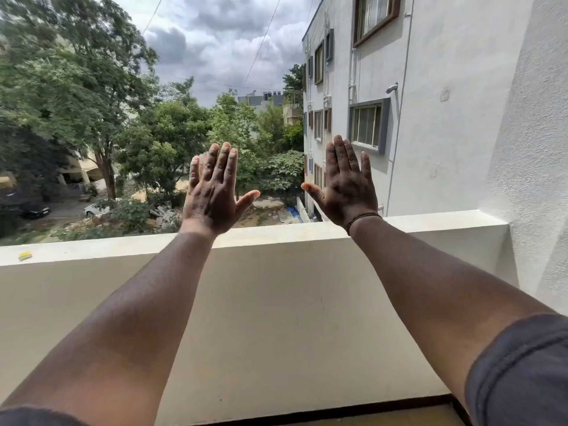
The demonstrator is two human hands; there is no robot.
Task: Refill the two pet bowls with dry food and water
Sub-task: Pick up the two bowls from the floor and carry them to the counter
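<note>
My left hand (pixel 213 192) and my right hand (pixel 347 186) are both raised in front of me, backs toward the camera, fingers straight and thumbs spread. Neither hand holds anything. They hover above the top of a cream balcony wall (pixel 276 238). A dark thread band circles my right wrist. No pet bowls, food or water container show in this view.
The balcony wall spans the frame at chest height, with a small yellow object (pixel 25 256) on its ledge at the far left. A white building wall (pixel 522 149) closes the right side. Trees and a street lie below beyond the wall.
</note>
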